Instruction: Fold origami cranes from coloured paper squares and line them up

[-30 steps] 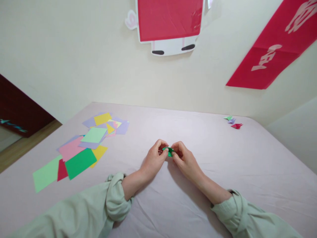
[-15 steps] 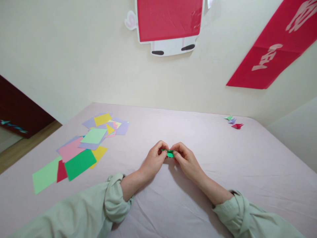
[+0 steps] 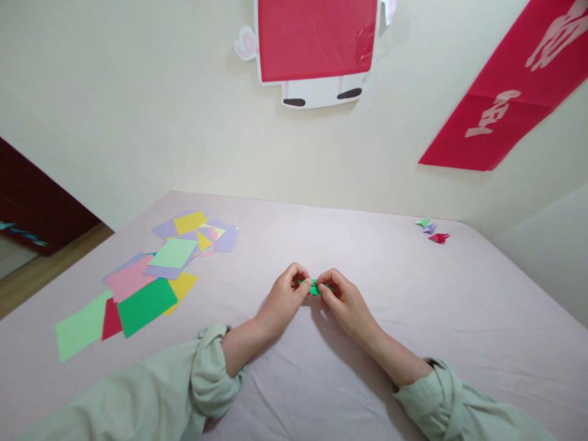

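A small folded piece of green paper (image 3: 315, 286) is pinched between both hands over the middle of a pale pink sheet (image 3: 413, 318). My left hand (image 3: 285, 299) grips its left end with thumb and fingers curled. My right hand (image 3: 345, 303) pinches its right end the same way. Most of the green piece is hidden by my fingertips. Both forearms rest on the sheet, with light green sleeves rolled back.
Several loose coloured paper squares (image 3: 147, 282) lie scattered at the left. Three small folded paper figures (image 3: 432, 230) sit at the far right near the wall. Red banners (image 3: 496, 104) hang on the cream wall behind. A wooden floor (image 3: 41, 275) shows at the left edge.
Both hands have stayed together on the green paper, shifting slightly toward me with small finger movements. The camera tilted a little.
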`<state>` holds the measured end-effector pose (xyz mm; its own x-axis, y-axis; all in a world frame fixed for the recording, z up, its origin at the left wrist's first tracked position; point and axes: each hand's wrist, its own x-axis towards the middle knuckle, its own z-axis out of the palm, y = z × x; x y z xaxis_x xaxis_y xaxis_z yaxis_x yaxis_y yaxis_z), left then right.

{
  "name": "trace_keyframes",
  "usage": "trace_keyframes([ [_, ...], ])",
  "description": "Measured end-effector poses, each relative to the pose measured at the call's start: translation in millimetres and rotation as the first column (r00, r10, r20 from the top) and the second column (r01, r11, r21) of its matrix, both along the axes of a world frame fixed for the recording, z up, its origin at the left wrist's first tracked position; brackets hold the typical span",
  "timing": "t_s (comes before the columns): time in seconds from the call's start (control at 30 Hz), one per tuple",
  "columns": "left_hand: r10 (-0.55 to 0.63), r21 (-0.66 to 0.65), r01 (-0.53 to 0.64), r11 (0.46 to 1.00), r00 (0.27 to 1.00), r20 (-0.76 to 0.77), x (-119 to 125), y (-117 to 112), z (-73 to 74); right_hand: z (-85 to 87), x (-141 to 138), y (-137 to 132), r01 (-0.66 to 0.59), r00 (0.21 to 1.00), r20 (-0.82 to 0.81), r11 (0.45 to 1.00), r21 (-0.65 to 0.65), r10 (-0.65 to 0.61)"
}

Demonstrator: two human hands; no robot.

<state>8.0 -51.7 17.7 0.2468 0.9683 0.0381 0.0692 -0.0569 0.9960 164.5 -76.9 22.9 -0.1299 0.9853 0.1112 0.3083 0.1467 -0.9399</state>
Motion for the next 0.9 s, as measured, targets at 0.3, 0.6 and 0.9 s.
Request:
trace_keyframes([
  [0.3, -0.018, 0.131, 0.021, 0.991, 0.999, -0.027, 0.1, -2.5, -1.8, -8.0, 0.3, 0.5, 0.001, 0.999, -0.032, 1.0, -0.014, -0.001],
  [0.6, -0.033, 0.105, 0.038, 0.994, 0.998, -0.044, -0.8, -2.7, 0.2, -4.9, 1.3, 0.8, 0.001, 1.0, 0.013, 1.0, -0.012, 0.0],
  [0.9, -0.046, 0.072, 0.049, 0.996, 0.998, -0.047, -1.8, 0.3, -1.4, -3.3, 2.4, 2.0, 0.002, 1.0, 0.025, 1.0, -0.025, -0.002],
])
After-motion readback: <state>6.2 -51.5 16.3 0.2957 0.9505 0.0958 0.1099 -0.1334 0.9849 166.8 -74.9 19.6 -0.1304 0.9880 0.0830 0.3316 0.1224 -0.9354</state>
